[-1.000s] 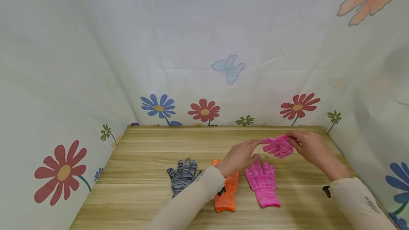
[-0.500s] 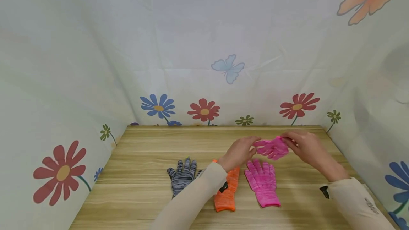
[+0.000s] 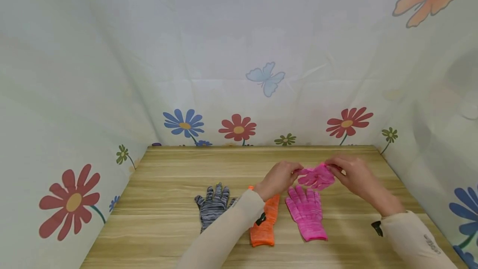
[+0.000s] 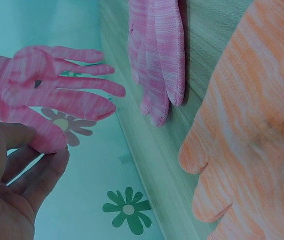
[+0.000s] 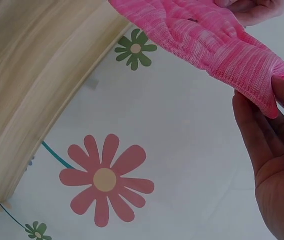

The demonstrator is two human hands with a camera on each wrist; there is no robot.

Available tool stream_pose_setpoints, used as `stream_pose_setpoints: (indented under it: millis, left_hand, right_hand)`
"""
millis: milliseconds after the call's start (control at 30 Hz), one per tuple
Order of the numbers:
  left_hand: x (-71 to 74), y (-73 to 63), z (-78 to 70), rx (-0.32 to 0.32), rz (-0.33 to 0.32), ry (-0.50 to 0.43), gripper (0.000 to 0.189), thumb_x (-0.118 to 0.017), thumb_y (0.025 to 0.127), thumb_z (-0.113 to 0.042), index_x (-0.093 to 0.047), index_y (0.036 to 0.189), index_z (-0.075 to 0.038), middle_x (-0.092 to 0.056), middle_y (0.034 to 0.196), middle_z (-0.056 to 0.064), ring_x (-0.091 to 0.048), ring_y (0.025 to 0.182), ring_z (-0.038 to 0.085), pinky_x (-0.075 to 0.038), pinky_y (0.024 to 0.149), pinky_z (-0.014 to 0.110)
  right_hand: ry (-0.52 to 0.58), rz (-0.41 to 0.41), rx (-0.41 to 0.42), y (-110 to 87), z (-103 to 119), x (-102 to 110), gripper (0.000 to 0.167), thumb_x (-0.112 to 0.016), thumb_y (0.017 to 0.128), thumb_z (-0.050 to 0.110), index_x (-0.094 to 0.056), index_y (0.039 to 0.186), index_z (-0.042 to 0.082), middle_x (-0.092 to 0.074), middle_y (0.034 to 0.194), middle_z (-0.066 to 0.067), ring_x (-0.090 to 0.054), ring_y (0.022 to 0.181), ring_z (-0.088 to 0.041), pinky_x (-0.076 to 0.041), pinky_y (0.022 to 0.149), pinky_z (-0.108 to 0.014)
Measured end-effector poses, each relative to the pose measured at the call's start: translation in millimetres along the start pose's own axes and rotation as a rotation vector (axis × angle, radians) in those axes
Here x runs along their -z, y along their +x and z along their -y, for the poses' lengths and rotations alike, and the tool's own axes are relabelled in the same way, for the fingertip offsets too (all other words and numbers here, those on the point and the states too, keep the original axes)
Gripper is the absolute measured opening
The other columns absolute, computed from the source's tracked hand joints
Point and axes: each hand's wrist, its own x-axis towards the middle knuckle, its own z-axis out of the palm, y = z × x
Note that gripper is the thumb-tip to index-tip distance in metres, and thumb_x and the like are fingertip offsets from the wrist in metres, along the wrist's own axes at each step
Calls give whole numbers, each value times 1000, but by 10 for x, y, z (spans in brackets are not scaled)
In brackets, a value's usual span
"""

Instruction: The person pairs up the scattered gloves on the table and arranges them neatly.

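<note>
Between the two hands a pink knit glove (image 3: 317, 177) hangs above the table. My left hand (image 3: 279, 179) pinches its thumb, as the left wrist view shows on the raised glove (image 4: 36, 82). With thumb and fingers my right hand (image 3: 352, 175) grips the cuff, which the right wrist view shows up close on the glove (image 5: 252, 67). A small dark spot marks its palm. Just in front of it, a second pink glove (image 3: 307, 215) lies flat, cuff toward me. Left of that is an orange glove (image 3: 263, 231), partly covered by my left forearm.
A grey striped glove (image 3: 213, 209) lies left of the orange one, its lower part behind the left sleeve (image 3: 228, 227). The wooden table (image 3: 168, 169) ends at a white curtain (image 3: 224, 32) printed with flowers and butterflies, which also runs along both sides.
Both hands have shifted slightly left and a little lower with the lifted pink glove. The left fingers have closed on its thumb. The gloves on the table stay where they were.
</note>
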Motion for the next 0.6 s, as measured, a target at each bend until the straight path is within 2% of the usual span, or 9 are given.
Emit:
stream_pose_setpoints:
  millis: [167, 367, 600]
  left_hand:
    - [-23, -20, 29, -12, -9, 36, 21, -59, 99, -21, -72, 115, -18, -75, 107, -7, -69, 90, 2, -52, 78, 10]
    - [-34, -41, 52, 6, 6, 69, 21, -60, 99, -22, -73, 115, -20, -75, 108, -8, -69, 92, 2, -54, 81, 12]
    - [-48, -99, 68, -11, 99, 142, 23, -59, 99, -24, -73, 118, -24, -74, 111, -11, -69, 98, 2, -54, 85, 16]
  right_hand:
    - [29, -24, 23, -59, 11, -65, 23, -80, 76, 1, -73, 96, 8, -74, 88, -3, -66, 69, -11, -57, 58, -30]
    - [48, -45, 43, -101, -9, -138, 23, -80, 74, -1, -74, 95, 7, -74, 87, -3, -69, 69, -12, -59, 59, -29]
    - [67, 2, 15, -152, 0, -173, 26, -81, 74, -1, -75, 96, 10, -74, 87, 0, -69, 73, -11, -60, 63, -29]
